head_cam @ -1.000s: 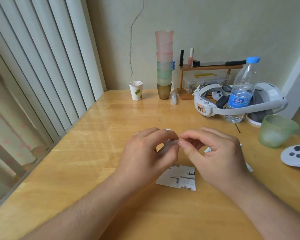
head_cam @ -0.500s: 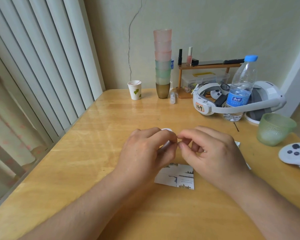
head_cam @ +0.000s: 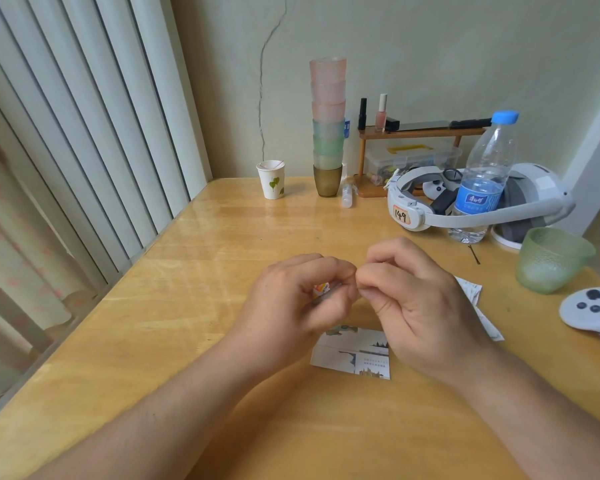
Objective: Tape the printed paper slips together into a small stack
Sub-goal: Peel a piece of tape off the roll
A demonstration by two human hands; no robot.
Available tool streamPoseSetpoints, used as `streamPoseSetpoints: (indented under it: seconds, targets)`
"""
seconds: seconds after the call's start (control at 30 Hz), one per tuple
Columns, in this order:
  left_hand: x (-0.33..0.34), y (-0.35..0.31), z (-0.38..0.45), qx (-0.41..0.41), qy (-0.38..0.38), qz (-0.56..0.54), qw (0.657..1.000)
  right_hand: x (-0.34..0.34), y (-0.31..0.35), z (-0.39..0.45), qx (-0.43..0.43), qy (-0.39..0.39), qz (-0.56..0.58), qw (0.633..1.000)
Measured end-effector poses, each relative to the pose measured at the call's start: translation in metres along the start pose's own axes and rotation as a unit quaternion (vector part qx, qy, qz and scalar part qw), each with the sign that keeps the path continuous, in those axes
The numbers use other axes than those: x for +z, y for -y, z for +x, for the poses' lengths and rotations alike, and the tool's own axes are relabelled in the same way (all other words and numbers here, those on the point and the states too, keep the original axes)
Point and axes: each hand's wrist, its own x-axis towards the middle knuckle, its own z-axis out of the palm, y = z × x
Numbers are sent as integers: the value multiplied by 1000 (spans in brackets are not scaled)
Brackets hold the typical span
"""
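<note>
Left hand (head_cam: 293,299) curled round a small tape roll (head_cam: 321,292); right hand (head_cam: 420,306) pinched at its edge, fingertips together. Paper slips (head_cam: 352,353) lay flat on table (head_cam: 194,278) beneath both hands.

We see soft, even daylight that seems to enter through the vertical blinds (head_cam: 84,140) on the left, leaving a pale sheen on the wooden table (head_cam: 194,271) and faint shadows beneath the forearms. Wide-angle distortion bends the frame's edges, and the small roll in the left hand (head_cam: 302,299) looks blurred.
</note>
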Motion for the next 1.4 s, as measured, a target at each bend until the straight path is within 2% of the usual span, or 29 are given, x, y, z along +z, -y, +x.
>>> streamPoseSetpoints:
  seconds: [0.3,0.43,0.6,0.83,1.13,1.4]
  targets:
    - [2,-2,0,-69,47,-130,988,5,5,3,-5,-19,30,999]
    - [3,-2,2,-99,25,-203,974,5,7,2,-13,-35,37,999]
    - [-3,-7,2,-71,-5,-147,987,6,5,0,34,-76,54,995]
    - [-3,-6,1,-49,-28,-55,997,6,3,-1,108,-61,89,988]
    - [-3,0,1,13,-45,42,998,3,0,-1,71,-32,66,995]
    - [-2,0,1,10,-41,53,998,4,2,0,44,-8,40,998]
